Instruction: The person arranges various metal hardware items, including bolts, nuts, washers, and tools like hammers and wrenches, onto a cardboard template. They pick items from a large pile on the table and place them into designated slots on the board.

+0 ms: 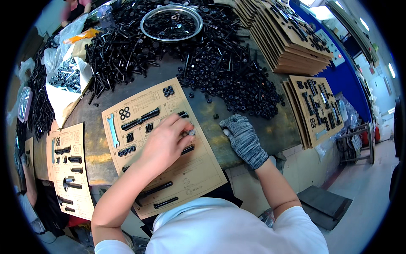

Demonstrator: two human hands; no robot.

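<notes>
**Bench notes: hardware card under the hands**

Where the worktable point(262, 135) curves away toward the far side, a round metal bowl point(171, 22) sits in a wide heap of black screws and bolts point(211, 55); the bowl holds more of the same black small parts. To the left, an opened white plastic bag point(67, 82) holds silvery fasteners. Far right, a tall stack of filled cardboard cards point(287, 42), and a shorter leaning stack of cards point(317, 108) at the table's right edge.

The brown layout card point(198, 169) lies flat at the near edge, directly in front of the person. On it: a light blue flat wrench point(113, 130) at the left, black washers point(124, 113), a long black bolt point(140, 120), short black bolts point(157, 192) lower down (several printed outlines are unfilled).

Left hand point(165, 142), bare, rests on the middle of the card, fingers curled downward with tips pressed near a small silvery piece point(192, 132); whether it pinches that piece, cannot tell. Right hand point(243, 137), in a grey knit glove, lies on the table just beside the card's right edge, fingers loosely bent toward the loose parts, nothing visibly held.

Another partly filled card point(69, 169) lies well apart at the left.
</notes>
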